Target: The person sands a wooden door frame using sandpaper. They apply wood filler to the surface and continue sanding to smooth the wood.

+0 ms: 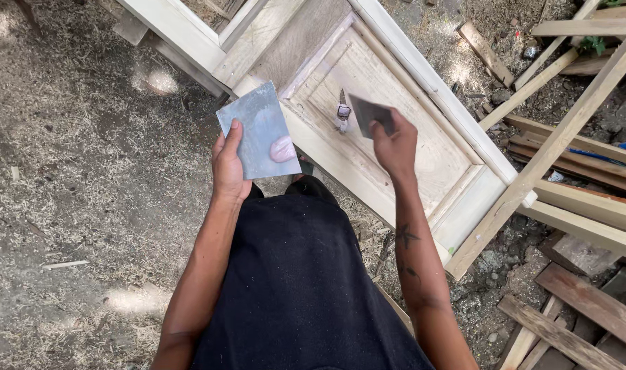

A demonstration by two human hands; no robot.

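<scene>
Sawdust and shavings cover the ground (73, 171) at far left; nothing else of note there.

L hand (228, 168): holds a grey-blue sheet (260, 130), prob. sandpaper or thin metal plate, can't tell which. Thumb lies on the near face at the sheet's left edge, the other fingers wrap behind; one fingertip (283, 149) shows pink past the sheet's lower right. Sheet is held in the air, just left of the door frame.

Centre: unpainted panelled wooden door (388, 103) lies flat, running diagonally. A small metal fitting (342, 118) sits on the recessed panel.

R hand (395, 147): fingers pinch a smaller dark grey piece (369, 113) at its lower right corner, above the panel, just beside the fitting.

Far right: loose timber battens (566, 137) and offcuts on gravel.

Step in hand, as judged: one abrasive piece in each hand, not yet applied to wood. Next move likely calls for laying the small piece flat on the panel w/ even palm pressure, clear of the fitting.
</scene>
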